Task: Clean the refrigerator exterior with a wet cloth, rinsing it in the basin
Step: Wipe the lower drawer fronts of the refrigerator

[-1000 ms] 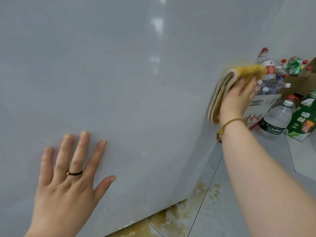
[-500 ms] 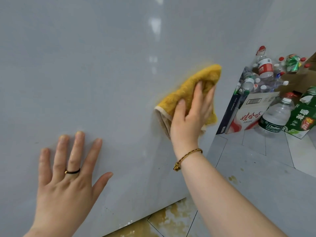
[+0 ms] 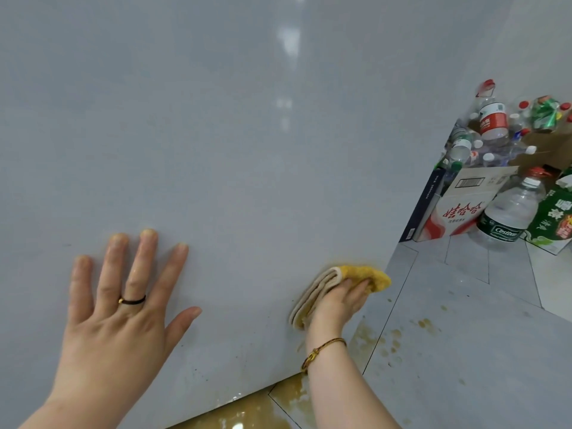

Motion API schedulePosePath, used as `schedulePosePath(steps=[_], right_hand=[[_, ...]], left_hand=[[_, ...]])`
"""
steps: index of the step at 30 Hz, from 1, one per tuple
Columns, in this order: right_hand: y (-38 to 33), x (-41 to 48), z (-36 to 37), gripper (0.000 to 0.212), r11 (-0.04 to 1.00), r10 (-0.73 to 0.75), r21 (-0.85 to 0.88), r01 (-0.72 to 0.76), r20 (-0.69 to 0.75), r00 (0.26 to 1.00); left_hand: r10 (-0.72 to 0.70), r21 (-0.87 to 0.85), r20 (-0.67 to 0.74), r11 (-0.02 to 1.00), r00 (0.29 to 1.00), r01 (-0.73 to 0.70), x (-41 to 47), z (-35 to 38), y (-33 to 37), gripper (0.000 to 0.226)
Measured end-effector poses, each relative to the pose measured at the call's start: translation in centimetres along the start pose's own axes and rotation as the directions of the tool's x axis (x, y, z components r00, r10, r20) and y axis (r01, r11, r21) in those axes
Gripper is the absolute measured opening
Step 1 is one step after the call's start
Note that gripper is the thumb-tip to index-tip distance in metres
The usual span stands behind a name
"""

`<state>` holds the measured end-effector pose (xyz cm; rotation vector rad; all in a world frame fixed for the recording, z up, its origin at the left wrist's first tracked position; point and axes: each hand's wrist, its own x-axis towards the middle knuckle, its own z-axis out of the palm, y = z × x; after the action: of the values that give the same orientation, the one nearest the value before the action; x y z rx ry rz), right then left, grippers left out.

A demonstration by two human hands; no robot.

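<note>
Your left hand [image 3: 117,305] lies flat on refrigerator [image 3: 216,134] side, fingers spread, holding nothing: likely brace while you reach low. Your right hand [image 3: 335,301] presses folded cloth [image 3: 371,275] against panel near bottom right corner, fingers stretched over it, not wrapped: flat push keeps wet face on surface. Brown stains on floor [image 3: 464,351] just below. Basin not in view.

The refrigerator [image 3: 216,134] shows a wide, flat side, pale grey and glossy, with a few small dark specks near its bottom edge. The cloth [image 3: 318,287], yellow outside and cream in its folded layers, is pressed by the right hand [image 3: 337,305] against this side, low, near the right corner.
</note>
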<state>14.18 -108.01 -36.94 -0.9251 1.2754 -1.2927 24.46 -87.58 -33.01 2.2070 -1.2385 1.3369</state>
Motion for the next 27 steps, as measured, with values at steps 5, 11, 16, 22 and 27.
schedulePosePath(steps=[5,11,16,22,27], right_hand=[[-3.8,-0.2,1.2,0.05,0.976,-0.19,0.111,0.186,0.025,0.981],[-4.0,-2.9,1.7,0.048,0.581,-0.793,-0.054,0.812,0.188,0.58],[5.1,-5.2,0.6,0.063,0.729,-0.611,-0.188,0.658,0.255,0.75],[6.1,-6.6,-0.9,0.061,0.852,-0.435,-0.172,0.494,0.292,0.852],[-1.1,-4.9,1.2,0.035,0.046,-0.907,0.052,0.998,0.42,0.02]], left_hand=[[0.024,0.044,-0.011,0.999,1.0,-0.024,0.0,-0.2,0.0,0.065],[0.035,0.094,-0.012,0.995,0.999,-0.034,0.1,-0.4,0.0,0.066],[0.024,0.097,0.041,0.995,0.999,-0.028,0.2,-0.8,0.0,0.069],[0.049,0.016,0.145,0.999,0.988,-0.052,0.1,-2.2,-0.6,0.06],[0.143,-0.069,0.185,0.989,0.972,-0.133,0.2,-3.4,-2.0,0.052]])
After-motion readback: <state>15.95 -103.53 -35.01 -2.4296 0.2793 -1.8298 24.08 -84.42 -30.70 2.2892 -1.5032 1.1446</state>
